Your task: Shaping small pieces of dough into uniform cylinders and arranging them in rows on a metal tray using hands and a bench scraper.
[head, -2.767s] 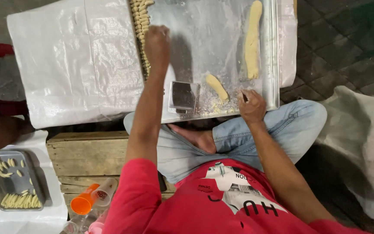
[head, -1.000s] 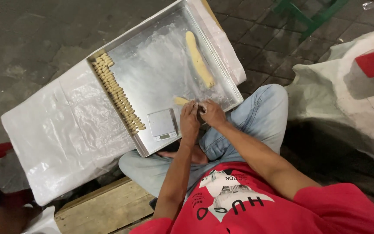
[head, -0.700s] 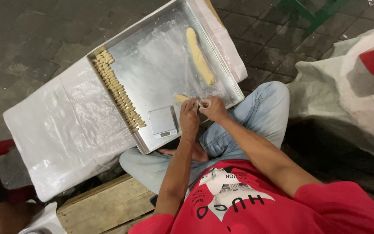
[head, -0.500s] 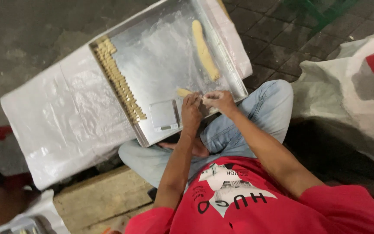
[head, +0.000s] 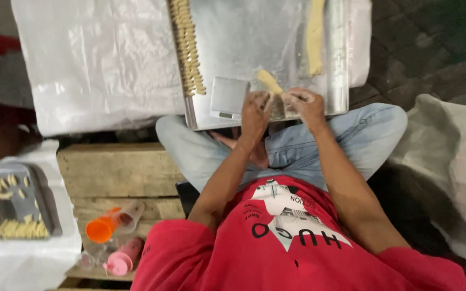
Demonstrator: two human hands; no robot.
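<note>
Hands: I see the left hand (head: 255, 110) and right hand (head: 307, 106) meet at the tray's near edge, fingers pinched on one small dough piece (head: 277, 103) between them.
Change: a moment ago they worked the same spot; only my view has swung.
Scale (head: 228, 97): beside the left hand.
Tray (head: 338, 64): on the lap.
Row (head: 187, 46): shaped pieces along the left side.
Log (head: 315, 35): uncut dough, far right.

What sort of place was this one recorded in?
Probably an informal snack-making spot on the ground: a metal tray on plastic sheeting holds dough pieces and a small scale, over dark paving.
</note>
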